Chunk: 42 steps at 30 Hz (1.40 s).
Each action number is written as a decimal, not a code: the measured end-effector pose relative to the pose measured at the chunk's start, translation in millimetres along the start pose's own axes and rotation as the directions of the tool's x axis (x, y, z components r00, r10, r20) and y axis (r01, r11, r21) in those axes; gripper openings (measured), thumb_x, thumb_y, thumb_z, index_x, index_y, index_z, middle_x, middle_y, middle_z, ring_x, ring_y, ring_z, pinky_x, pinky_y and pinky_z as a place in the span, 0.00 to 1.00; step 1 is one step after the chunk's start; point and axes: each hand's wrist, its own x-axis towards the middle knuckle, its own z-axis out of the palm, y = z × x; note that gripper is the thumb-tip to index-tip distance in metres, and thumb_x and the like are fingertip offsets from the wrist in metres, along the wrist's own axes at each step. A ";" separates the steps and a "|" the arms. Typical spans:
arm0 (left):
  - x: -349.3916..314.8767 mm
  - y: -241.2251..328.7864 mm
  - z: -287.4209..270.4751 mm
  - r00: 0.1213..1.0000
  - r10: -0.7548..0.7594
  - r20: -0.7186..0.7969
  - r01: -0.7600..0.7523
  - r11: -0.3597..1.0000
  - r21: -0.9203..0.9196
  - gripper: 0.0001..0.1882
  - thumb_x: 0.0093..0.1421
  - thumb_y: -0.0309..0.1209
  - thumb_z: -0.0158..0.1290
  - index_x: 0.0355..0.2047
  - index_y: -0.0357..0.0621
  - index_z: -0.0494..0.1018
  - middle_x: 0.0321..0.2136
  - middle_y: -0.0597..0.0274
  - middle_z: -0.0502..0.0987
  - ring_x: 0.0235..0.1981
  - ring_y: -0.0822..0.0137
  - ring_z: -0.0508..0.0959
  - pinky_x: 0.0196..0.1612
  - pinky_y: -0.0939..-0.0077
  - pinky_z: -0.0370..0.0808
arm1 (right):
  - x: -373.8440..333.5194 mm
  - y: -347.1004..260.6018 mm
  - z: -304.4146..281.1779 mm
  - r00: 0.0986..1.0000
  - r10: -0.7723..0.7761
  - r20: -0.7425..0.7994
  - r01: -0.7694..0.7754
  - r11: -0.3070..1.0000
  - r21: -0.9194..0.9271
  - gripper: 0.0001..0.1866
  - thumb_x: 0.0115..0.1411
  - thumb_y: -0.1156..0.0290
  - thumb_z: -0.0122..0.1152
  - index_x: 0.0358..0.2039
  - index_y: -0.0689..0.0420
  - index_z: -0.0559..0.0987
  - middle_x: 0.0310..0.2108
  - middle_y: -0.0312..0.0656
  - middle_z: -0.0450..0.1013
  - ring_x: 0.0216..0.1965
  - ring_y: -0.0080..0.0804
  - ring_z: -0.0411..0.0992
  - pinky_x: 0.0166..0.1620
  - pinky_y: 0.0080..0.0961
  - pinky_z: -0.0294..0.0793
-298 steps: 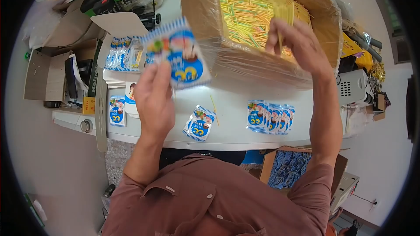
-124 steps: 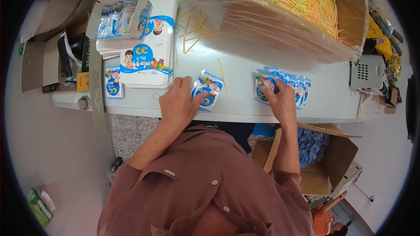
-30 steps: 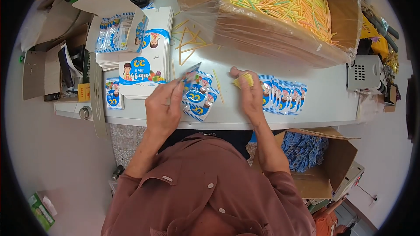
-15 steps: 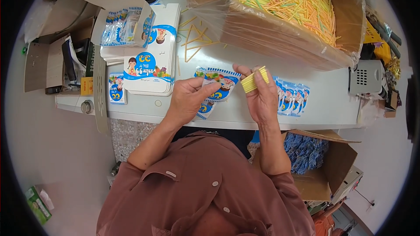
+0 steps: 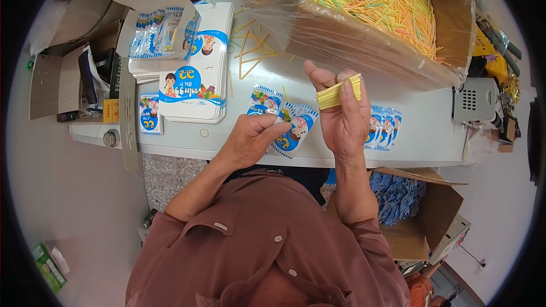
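Between the thumb and fingers of my left hand [image 5: 253, 139] is a blue and white printed packet [image 5: 298, 129], held tilted by its left edge over the table. Just beyond it lies a similar sachet [image 5: 263, 101], partly behind my fingers. My right hand [image 5: 345, 116] pinches a short bundle of thin yellow sticks [image 5: 335, 95], raised beside the packet and apart from it. A row of overlapping packets [image 5: 384, 127] is on the table right of my right hand.
Behind my hands stands a large plastic-lined carton [image 5: 364, 40] full of coloured sticks. At left are stacked printed cards [image 5: 190, 94], an open box [image 5: 162, 34] of packets and one packet [image 5: 151, 115]. Loose sticks [image 5: 253, 51] lie farther back. Below right, a carton [image 5: 441, 222] holds blue pieces.
My right hand has moved right and slightly up with the yellow bundle. The packet in my left hand has tilted and shifted down to the right, uncovering more of the sachet behind it.
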 end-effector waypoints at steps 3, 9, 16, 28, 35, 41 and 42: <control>-1.5 4.3 2.6 0.999 0.028 0.021 -0.027 0.999 -0.043 0.15 0.67 0.32 0.54 0.25 0.34 0.76 0.17 0.73 0.69 0.22 0.84 0.63 0.24 0.81 0.64 | -0.8 1.1 3.2 1.000 0.023 0.015 -0.023 1.000 -0.001 0.08 0.72 0.69 0.45 0.47 0.58 0.68 0.48 0.58 0.75 0.63 0.56 0.64 0.69 0.47 0.53; -0.6 6.6 3.4 1.000 0.018 0.018 -0.018 1.000 -0.022 0.14 0.66 0.32 0.55 0.26 0.35 0.77 0.17 0.72 0.70 0.23 0.84 0.64 0.25 0.81 0.64 | -7.9 4.2 6.6 0.994 0.103 -0.024 -0.104 0.990 -0.093 0.08 0.72 0.68 0.44 0.46 0.58 0.68 0.49 0.60 0.75 0.62 0.53 0.66 0.67 0.44 0.56; -0.3 1.3 3.8 1.000 -0.012 -0.020 0.012 1.000 0.011 0.13 0.66 0.32 0.56 0.28 0.34 0.79 0.18 0.70 0.72 0.23 0.83 0.65 0.25 0.80 0.64 | -17.3 8.9 4.1 0.964 0.262 -0.051 -0.267 0.945 -0.187 0.07 0.70 0.72 0.44 0.44 0.60 0.69 0.49 0.59 0.75 0.58 0.46 0.70 0.63 0.40 0.64; -6.5 -7.9 14.2 0.974 0.094 -0.205 -0.162 0.925 -0.344 0.10 0.63 0.23 0.57 0.44 0.32 0.77 0.37 0.60 0.82 0.39 0.77 0.78 0.42 0.82 0.75 | -39.8 12.6 3.3 0.999 0.029 -0.020 -0.035 0.869 -0.493 0.15 0.63 0.76 0.58 0.49 0.63 0.72 0.54 0.53 0.72 0.57 0.39 0.69 0.61 0.34 0.65; -6.2 -10.3 12.7 0.964 0.211 -0.163 -0.255 0.909 -0.331 0.19 0.57 0.19 0.61 0.49 0.31 0.72 0.45 0.56 0.79 0.45 0.72 0.77 0.49 0.77 0.75 | -57.6 14.9 -24.0 0.970 -0.129 0.206 0.237 0.688 -0.686 0.09 0.57 0.86 0.62 0.39 0.62 0.77 0.44 0.49 0.77 0.46 0.35 0.75 0.50 0.27 0.73; -5.3 -15.4 6.9 0.969 0.226 -0.103 -0.226 0.974 0.012 0.21 0.56 0.19 0.63 0.50 0.33 0.72 0.44 0.58 0.79 0.46 0.69 0.77 0.51 0.74 0.74 | -64.5 10.9 -30.6 0.987 -0.079 0.139 0.153 0.720 -0.677 0.08 0.60 0.84 0.60 0.40 0.62 0.74 0.44 0.50 0.76 0.46 0.31 0.74 0.49 0.25 0.73; -4.9 -14.4 6.2 0.968 0.228 -0.104 -0.219 0.971 0.093 0.20 0.56 0.20 0.63 0.49 0.35 0.73 0.43 0.59 0.79 0.44 0.70 0.78 0.50 0.74 0.75 | -65.6 10.7 -32.2 0.993 -0.050 0.105 0.111 0.667 -0.737 0.07 0.61 0.83 0.60 0.39 0.62 0.73 0.42 0.48 0.77 0.44 0.28 0.74 0.47 0.23 0.73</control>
